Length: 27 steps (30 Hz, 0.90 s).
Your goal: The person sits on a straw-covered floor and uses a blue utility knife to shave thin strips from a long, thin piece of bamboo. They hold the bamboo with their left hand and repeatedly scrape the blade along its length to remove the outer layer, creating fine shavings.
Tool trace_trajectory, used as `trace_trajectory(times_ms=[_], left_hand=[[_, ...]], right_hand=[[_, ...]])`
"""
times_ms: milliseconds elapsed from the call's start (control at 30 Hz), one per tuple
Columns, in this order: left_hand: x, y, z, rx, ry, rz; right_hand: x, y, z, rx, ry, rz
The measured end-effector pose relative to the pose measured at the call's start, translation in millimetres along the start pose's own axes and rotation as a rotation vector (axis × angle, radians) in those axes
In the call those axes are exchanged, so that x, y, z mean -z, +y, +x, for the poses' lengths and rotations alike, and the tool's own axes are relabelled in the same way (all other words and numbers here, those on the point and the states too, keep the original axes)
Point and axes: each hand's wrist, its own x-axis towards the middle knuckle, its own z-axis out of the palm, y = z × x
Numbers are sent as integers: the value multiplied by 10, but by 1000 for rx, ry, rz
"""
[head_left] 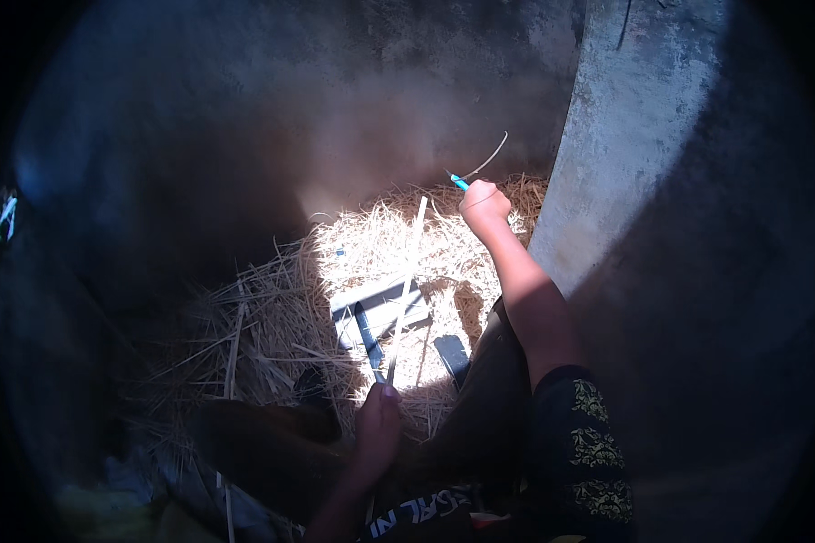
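Note:
My left hand is closed round the lower end of a long pale strip, which looks like split bamboo or wood and slants up and away. A dark, flat, blade-like piece reaches down to the same hand; I cannot tell whether the hand holds it. Farther off to the right, my right hand is closed on a small turquoise-handled knife, its thin tip pointing up-left. A thin curled shaving sticks out beside the knife. The knife and the strip are apart.
Loose pale shavings cover the ground before me. A grey rectangular block lies among them, with a black oblong object to its right. A dark wall rises behind, and a pale sloping surface stands close on the right.

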Motion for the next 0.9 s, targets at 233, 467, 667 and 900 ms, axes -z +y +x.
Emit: trace_trajectory(times_ms=[233, 467, 667, 900], left_hand=[[245, 314, 222, 427, -103, -571], [431, 336, 255, 539, -55, -688], [108, 434, 50, 517, -167, -585], [189, 253, 210, 636, -244, -888]], right_hand=[[-32, -376, -804, 492, -44, 89], [-223, -546, -1403, 1023, -6, 24], [-197, -384, -233, 279, 41, -27], [309, -178, -251, 97, 184, 375]])
